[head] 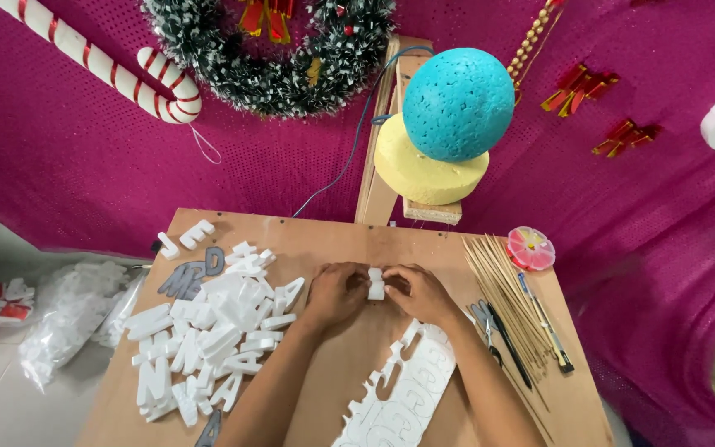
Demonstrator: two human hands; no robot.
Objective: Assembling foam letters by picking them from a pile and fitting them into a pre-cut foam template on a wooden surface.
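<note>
White foam: from my remote seat I watch the left hand point(334, 291) and right hand point(420, 291) pinch a small foam letter point(376, 284) between their fingertips at the table's middle, apparently so both can work it; loose letters point(208, 331) are heaped left; a punched-out foam sheet point(407, 393) lies near; bamboo skewers point(506, 290) lie right; the plywood table point(324, 236) fronts a magenta backdrop point(84, 149) hung with a wreath point(266, 58).
</note>
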